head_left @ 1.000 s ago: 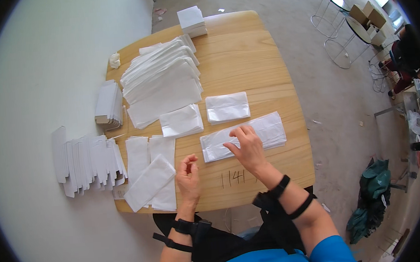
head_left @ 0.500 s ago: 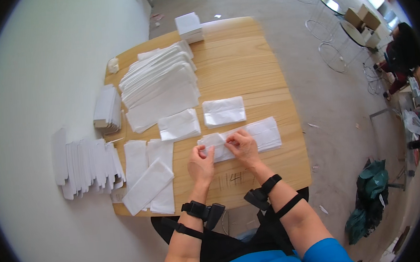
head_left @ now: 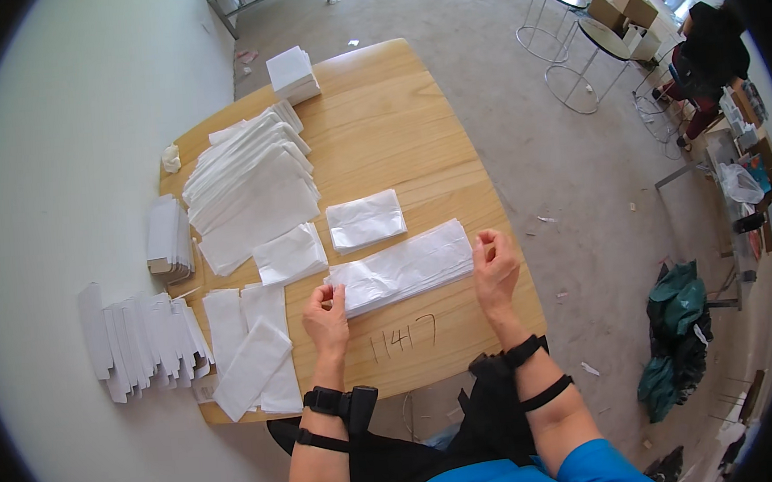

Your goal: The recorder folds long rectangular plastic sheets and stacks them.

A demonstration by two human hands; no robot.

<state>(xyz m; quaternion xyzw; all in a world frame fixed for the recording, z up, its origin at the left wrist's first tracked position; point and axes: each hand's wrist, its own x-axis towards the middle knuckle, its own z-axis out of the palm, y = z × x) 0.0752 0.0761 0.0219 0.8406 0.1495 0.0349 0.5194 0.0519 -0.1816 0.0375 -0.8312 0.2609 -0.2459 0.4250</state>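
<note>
head view: both hands hold one long white paper bag at its two ends.

i see the left hand (head_left: 327,312) pinching the left end of the long white bag (head_left: 403,266), and the right hand (head_left: 495,265) with fingers curled at the right end; the bag lies flat on the wooden table (head_left: 396,124), just before the body. i judge the work is partly done: two folded bags (head_left: 365,219) lie just beyond it, and a big stack of flat bags (head_left: 253,189) waits at the far left.
</note>
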